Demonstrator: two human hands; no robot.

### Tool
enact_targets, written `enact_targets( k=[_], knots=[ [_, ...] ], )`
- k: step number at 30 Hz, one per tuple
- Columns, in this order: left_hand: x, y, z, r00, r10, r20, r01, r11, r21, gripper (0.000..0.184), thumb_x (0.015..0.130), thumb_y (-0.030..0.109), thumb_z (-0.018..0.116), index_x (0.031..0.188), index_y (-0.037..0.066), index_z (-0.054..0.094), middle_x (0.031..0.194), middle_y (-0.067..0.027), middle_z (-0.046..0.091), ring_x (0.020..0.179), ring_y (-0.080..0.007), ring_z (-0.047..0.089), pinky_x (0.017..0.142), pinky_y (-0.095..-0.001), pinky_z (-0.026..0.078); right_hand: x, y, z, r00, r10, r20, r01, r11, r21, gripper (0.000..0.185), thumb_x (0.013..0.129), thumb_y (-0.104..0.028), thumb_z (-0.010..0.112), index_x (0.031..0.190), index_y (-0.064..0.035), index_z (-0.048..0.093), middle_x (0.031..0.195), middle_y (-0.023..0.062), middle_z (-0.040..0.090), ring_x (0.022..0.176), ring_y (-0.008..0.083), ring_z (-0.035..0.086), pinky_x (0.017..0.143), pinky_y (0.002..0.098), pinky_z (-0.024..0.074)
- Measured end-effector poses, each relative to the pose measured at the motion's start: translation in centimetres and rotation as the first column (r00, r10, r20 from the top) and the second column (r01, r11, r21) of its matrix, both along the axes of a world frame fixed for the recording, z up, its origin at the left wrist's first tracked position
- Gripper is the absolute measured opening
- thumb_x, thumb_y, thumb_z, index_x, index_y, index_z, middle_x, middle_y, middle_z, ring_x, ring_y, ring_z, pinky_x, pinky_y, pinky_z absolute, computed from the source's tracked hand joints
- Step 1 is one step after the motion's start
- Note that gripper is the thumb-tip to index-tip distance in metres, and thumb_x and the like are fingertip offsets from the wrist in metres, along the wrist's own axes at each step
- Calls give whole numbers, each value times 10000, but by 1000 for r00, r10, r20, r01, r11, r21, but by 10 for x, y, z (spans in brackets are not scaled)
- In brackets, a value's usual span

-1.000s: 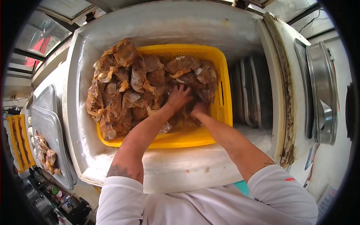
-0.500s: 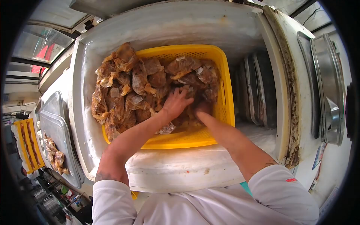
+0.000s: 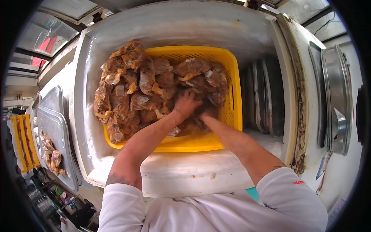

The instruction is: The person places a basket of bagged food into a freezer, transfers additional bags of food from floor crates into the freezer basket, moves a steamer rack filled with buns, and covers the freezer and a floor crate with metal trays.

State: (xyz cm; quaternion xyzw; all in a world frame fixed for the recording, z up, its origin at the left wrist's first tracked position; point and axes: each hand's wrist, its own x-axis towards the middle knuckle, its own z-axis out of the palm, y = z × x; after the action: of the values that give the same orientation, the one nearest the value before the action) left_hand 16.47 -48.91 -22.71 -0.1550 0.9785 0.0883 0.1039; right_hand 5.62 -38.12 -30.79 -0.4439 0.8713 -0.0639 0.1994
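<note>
A yellow perforated plastic crate (image 3: 238, 116) is packed with brown, marinated-looking food in knotted clear plastic bags (image 3: 147, 77). My left hand (image 3: 187, 103) reaches into the middle of the pile, its thumb apart from the bent fingers, resting against the bags. Close beside it, my right hand (image 3: 209, 112) is sunk deep among the bags near the crate's right side. Its fingers are out of sight, so what they touch is hidden. Several bags heap over the crate's left side.
The crate sits inside a frosted white chest freezer (image 3: 177, 174). Dark metal trays (image 3: 266, 96) stand on edge to its right. At left, more brown bags (image 3: 51, 154) lie on a metal tray (image 3: 63, 131). A steel pan (image 3: 336, 100) leans outside the freezer's right side.
My left hand has shifted slightly right and its fingers are more bent into the pile. The right hand stays low in the crate. The camera view has tilted a little.
</note>
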Motion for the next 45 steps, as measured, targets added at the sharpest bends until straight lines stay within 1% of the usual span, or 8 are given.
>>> enact_targets(
  k=[8,11,16,22,24,28,35,45],
  knots=[
    [12,-15,41,989,149,18,-147,936,321,452,693,44,687,1133,136,637,1077,-194,634,1083,-414,549,745,-437,545,-3,5,-53,884,-110,455,73,993,97,653,685,-243,741,1286,-92,536,1243,155,576,1170,298,555,955,379,475],
    [29,-31,41,972,233,-31,-179,821,542,339,629,50,683,967,79,669,885,-178,662,962,-350,615,712,-425,524,6,24,-107,158,-322,933,406,883,236,581,717,-181,724,1260,-64,553,1197,158,598,1148,300,564,945,387,480],
    [55,-43,72,913,361,190,-397,676,621,222,593,96,723,797,39,658,838,-186,653,676,-329,626,648,-410,490,29,16,-127,-97,-719,688,450,585,675,469,785,-137,673,1233,-49,565,1173,151,609,1114,306,569,887,416,494],
    [83,-46,154,772,627,103,-442,413,796,270,584,126,745,821,28,661,850,-116,667,717,-257,649,694,-359,500,20,7,-95,-357,-529,770,684,414,601,539,816,-299,627,1310,-136,484,1256,125,555,1091,323,570,902,543,450],
    [103,-47,174,773,631,-66,-420,588,691,292,574,111,734,845,28,661,876,-77,658,811,-218,627,783,-318,484,16,8,-92,-409,-478,777,684,403,608,564,827,-353,612,1335,-165,457,1284,117,536,1083,328,570,907,585,436],
    [173,-42,254,470,801,-370,-437,575,691,284,560,82,706,828,25,631,865,-34,631,886,-176,580,852,-281,447,-9,12,-105,-262,-657,707,347,619,704,488,821,-371,576,1256,-165,492,1274,113,514,994,329,589,905,632,441],
    [350,-55,322,-83,751,-655,-583,497,643,339,693,114,732,997,-10,647,891,-48,645,752,-101,608,666,-228,510,28,-1,55,-103,-749,655,349,589,729,221,774,-201,583,956,-80,552,968,134,587,888,304,637,768,538,545],
    [554,-133,302,-90,868,-488,-900,140,414,408,641,150,793,1011,23,676,884,-55,687,778,-130,613,713,-257,470,130,-45,262,113,-42,993,242,970,14,530,755,7,655,1238,-86,456,1071,92,613,914,201,633,711,354,574]
  ],
)
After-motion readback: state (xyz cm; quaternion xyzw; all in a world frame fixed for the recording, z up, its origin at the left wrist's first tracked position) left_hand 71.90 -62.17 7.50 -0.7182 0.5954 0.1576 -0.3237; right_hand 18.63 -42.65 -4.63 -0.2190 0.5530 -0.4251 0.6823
